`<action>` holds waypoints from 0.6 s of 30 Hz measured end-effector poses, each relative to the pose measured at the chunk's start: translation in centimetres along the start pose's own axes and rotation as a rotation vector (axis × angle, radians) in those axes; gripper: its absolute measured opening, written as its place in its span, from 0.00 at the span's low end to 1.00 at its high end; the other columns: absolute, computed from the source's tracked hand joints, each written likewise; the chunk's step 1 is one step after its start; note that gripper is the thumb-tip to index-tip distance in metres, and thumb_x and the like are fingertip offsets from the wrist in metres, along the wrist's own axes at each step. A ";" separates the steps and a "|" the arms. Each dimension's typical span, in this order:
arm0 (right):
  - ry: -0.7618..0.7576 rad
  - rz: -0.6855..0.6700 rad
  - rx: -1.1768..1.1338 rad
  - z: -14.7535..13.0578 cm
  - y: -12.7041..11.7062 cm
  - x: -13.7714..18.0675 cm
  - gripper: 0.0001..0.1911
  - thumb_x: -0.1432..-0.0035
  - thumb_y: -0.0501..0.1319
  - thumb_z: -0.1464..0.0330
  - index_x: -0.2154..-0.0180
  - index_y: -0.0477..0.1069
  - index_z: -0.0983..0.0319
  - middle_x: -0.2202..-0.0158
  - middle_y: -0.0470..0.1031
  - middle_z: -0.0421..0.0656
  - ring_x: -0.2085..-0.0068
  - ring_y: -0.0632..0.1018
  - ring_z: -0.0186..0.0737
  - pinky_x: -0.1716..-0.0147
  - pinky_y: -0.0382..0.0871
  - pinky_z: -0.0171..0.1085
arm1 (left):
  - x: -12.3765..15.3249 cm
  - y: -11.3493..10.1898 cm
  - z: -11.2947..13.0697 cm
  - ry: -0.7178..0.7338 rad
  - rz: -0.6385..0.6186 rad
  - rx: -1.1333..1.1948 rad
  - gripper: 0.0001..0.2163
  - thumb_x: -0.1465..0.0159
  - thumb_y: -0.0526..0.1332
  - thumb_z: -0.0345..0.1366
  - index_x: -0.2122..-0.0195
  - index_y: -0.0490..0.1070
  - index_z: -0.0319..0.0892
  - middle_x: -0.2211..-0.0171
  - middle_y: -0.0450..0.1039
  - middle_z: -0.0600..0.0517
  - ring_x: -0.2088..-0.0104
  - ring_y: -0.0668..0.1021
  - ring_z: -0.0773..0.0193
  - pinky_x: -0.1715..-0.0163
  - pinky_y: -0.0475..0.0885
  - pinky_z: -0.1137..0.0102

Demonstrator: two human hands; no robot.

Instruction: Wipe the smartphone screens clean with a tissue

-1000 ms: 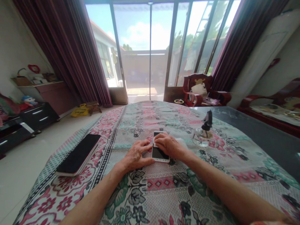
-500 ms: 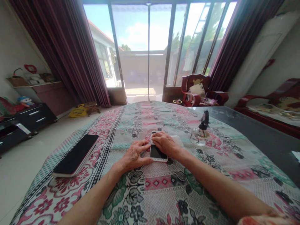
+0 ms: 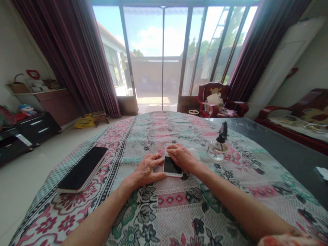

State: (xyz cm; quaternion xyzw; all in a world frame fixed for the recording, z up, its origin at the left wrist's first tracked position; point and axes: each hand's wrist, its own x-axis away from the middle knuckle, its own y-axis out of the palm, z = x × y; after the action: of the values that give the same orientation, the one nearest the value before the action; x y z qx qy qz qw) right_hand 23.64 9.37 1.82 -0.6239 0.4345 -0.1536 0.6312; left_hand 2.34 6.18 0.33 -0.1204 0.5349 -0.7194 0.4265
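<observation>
A white-edged smartphone (image 3: 171, 167) with a dark screen lies flat on the flowered tablecloth (image 3: 179, 212). My left hand (image 3: 146, 169) rests beside its left edge, fingers spread and fingertips touching the phone's side. My right hand (image 3: 182, 157) lies over the phone's upper part, fingers curled and pressed down on the screen. A white cloth (image 3: 194, 152) shows just behind my right hand; I cannot tell whether the fingers grip it.
A dark tablet in a case (image 3: 83, 168) lies near the table's left edge. A small clear spray bottle (image 3: 218, 146) with a black top stands to the right. Bare dark tabletop (image 3: 287, 150) shows at right. Red wooden chairs (image 3: 217, 99) and sliding glass doors (image 3: 164, 54) are behind.
Both hands stay on the phone; my right hand has shifted slightly on the screen. The view has moved a little.
</observation>
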 end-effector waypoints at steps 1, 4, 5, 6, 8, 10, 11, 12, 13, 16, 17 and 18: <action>0.029 0.006 -0.006 0.4 -0.1 0.0 0.13 0.37 0.51 0.72 0.64 0.75 0.60 0.56 0.76 0.45 0.55 0.73 0.40 0.52 0.63 0.38 | 0.0 0.0 0.0 0.002 -0.001 0.000 0.23 0.44 0.64 0.46 0.48 0.70 0.48 0.44 0.66 0.48 0.45 0.67 0.52 0.44 0.64 0.57; 0.143 0.028 0.010 1.5 -0.6 0.2 0.13 0.37 0.53 0.72 0.65 0.76 0.61 0.56 0.76 0.46 0.55 0.73 0.42 0.52 0.63 0.39 | 0.0 -0.1 0.1 -0.002 -0.006 -0.002 0.23 0.43 0.64 0.46 0.47 0.69 0.49 0.44 0.66 0.48 0.44 0.67 0.52 0.44 0.64 0.56; 0.171 0.033 0.026 1.6 -0.7 0.3 0.13 0.37 0.53 0.71 0.65 0.76 0.61 0.56 0.76 0.46 0.55 0.73 0.42 0.52 0.64 0.38 | 0.0 -0.2 0.1 -0.005 -0.007 -0.002 0.23 0.43 0.64 0.46 0.47 0.69 0.49 0.44 0.66 0.48 0.44 0.67 0.52 0.44 0.64 0.56; 0.186 0.035 0.041 1.6 -0.8 0.3 0.13 0.37 0.53 0.71 0.65 0.76 0.61 0.57 0.76 0.46 0.55 0.73 0.42 0.52 0.64 0.38 | 0.0 -0.2 0.1 -0.006 -0.007 -0.001 0.23 0.44 0.64 0.46 0.47 0.70 0.49 0.44 0.66 0.48 0.44 0.67 0.52 0.44 0.63 0.56; 0.173 0.031 0.058 1.2 -0.6 0.3 0.13 0.37 0.53 0.71 0.65 0.76 0.61 0.56 0.76 0.46 0.55 0.73 0.42 0.53 0.63 0.37 | 0.0 -0.1 0.1 -0.007 -0.005 0.004 0.23 0.44 0.64 0.46 0.48 0.70 0.49 0.44 0.66 0.49 0.44 0.67 0.52 0.44 0.64 0.56; 0.112 0.022 0.049 0.4 -0.2 0.2 0.13 0.36 0.52 0.71 0.66 0.75 0.61 0.57 0.76 0.46 0.56 0.73 0.40 0.53 0.63 0.37 | 0.0 0.0 0.0 -0.011 -0.001 0.004 0.23 0.44 0.65 0.47 0.47 0.70 0.48 0.43 0.65 0.48 0.44 0.67 0.51 0.44 0.64 0.57; 0.073 0.021 0.036 0.0 0.0 0.1 0.13 0.36 0.51 0.71 0.66 0.75 0.61 0.57 0.76 0.45 0.56 0.72 0.40 0.53 0.63 0.36 | 0.0 0.1 -0.1 -0.015 0.002 0.002 0.24 0.45 0.65 0.47 0.47 0.70 0.47 0.43 0.65 0.48 0.44 0.67 0.51 0.44 0.64 0.57; 0.035 0.021 0.020 -0.2 0.1 0.0 0.14 0.36 0.51 0.71 0.66 0.75 0.61 0.57 0.76 0.45 0.56 0.72 0.39 0.53 0.63 0.36 | 0.0 0.2 -0.1 -0.018 0.004 0.000 0.25 0.45 0.65 0.46 0.47 0.69 0.46 0.43 0.66 0.47 0.44 0.67 0.51 0.44 0.63 0.57; 0.003 0.021 0.002 -0.4 0.2 -0.1 0.14 0.35 0.51 0.71 0.66 0.74 0.61 0.58 0.76 0.44 0.56 0.72 0.38 0.53 0.63 0.36 | 0.0 0.2 -0.1 -0.020 0.008 -0.002 0.25 0.45 0.65 0.46 0.47 0.69 0.45 0.44 0.66 0.46 0.44 0.67 0.51 0.44 0.63 0.57; -0.012 0.019 -0.030 0.0 0.1 -0.1 0.14 0.36 0.51 0.71 0.66 0.75 0.61 0.58 0.76 0.44 0.56 0.73 0.38 0.52 0.63 0.37 | 0.1 0.2 -0.1 -0.013 0.014 -0.003 0.25 0.44 0.64 0.47 0.46 0.69 0.45 0.43 0.66 0.46 0.44 0.67 0.51 0.43 0.63 0.56; 0.014 0.018 -0.029 0.3 0.0 0.0 0.14 0.36 0.52 0.71 0.66 0.75 0.61 0.58 0.76 0.45 0.56 0.73 0.38 0.52 0.63 0.37 | 0.1 0.1 -0.1 -0.007 0.012 0.000 0.25 0.44 0.64 0.47 0.46 0.68 0.46 0.43 0.65 0.47 0.44 0.67 0.51 0.43 0.63 0.56; 0.052 0.021 -0.020 0.7 -0.2 0.1 0.13 0.37 0.52 0.71 0.66 0.76 0.61 0.57 0.76 0.45 0.56 0.74 0.39 0.52 0.63 0.38 | 0.0 0.1 0.0 -0.001 0.008 0.003 0.25 0.44 0.64 0.46 0.46 0.68 0.47 0.43 0.65 0.47 0.44 0.67 0.51 0.43 0.63 0.56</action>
State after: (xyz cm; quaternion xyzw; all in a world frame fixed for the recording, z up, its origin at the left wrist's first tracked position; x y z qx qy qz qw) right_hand 24.27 9.74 1.89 -0.6214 0.4586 -0.1589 0.6150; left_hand 2.33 6.16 0.24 -0.1179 0.5342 -0.7182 0.4299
